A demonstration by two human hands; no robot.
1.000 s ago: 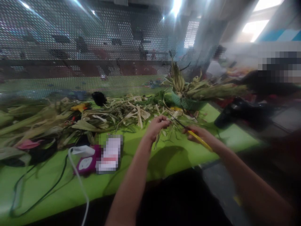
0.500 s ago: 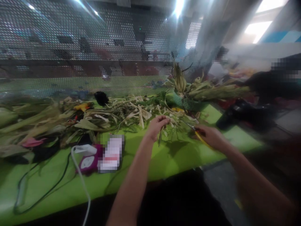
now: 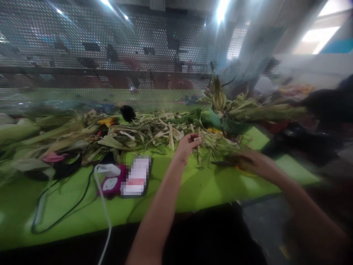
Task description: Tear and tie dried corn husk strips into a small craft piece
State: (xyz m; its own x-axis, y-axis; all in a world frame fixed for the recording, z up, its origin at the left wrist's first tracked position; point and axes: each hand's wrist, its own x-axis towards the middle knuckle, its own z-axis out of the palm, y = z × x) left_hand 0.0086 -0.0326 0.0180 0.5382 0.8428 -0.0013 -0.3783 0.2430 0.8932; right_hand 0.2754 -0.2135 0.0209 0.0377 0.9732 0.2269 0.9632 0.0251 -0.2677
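My left hand (image 3: pixel 187 147) is closed in a pinch on a pale strip of dry corn husk (image 3: pixel 196 139), in front of the husk pile. Thin leafy shreds hang just right of its fingers. Low over the green tabletop, my right hand (image 3: pixel 248 160) is palm down and smeared by motion. Under its fingers is a tool with a dark, narrow tip (image 3: pixel 220 163) pointing left and a yellow-orange handle partly hidden by the hand. Blur keeps me from telling whether it is scissors or pliers. Husk strips (image 3: pixel 171 134) lie heaped behind both hands.
A phone (image 3: pixel 136 176) leans by a purple case (image 3: pixel 110 184) with a white cable (image 3: pixel 106 213). Corn stalks (image 3: pixel 55 136) lie left. A green basket (image 3: pixel 217 117) with husks stands at the back, before a perforated metal screen (image 3: pixel 110 66). Another person (image 3: pixel 264 81) is at far right.
My right hand has lowered the tool away from the husks, and its tip has swung to point left. My left hand keeps its pinch. The whole view has shifted slightly.
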